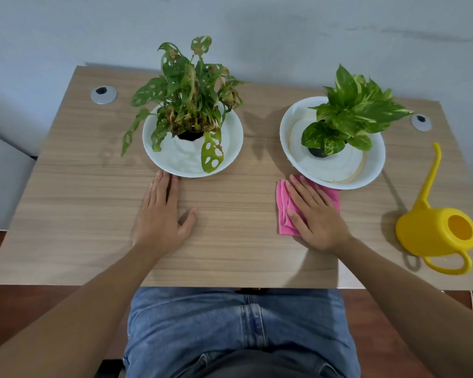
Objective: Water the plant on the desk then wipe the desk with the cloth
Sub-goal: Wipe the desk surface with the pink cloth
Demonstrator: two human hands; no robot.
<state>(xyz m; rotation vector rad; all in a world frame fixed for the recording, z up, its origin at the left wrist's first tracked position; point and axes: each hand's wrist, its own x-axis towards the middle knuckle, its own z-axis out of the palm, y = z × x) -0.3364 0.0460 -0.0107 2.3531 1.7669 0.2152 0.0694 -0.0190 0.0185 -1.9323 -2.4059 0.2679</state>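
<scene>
Wiping hand: right hand [316,214] flat, fingers spread, pressing the pink cloth [284,211] on the desk [230,257]
Left hand [161,214]: open, palm down, empty
Cloth: just before the right plant [350,110] saucer [374,170]
Watering can [437,230]: far right

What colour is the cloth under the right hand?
Pink. The cloth lies flat on the desk under the right hand, seen in the head view.

Bare forearms, no sleeves; blue denim jeans [238,328] with a dark top's hem above

Matt wood-grain desk [230,257] — soft pink cloth [283,203]
</scene>
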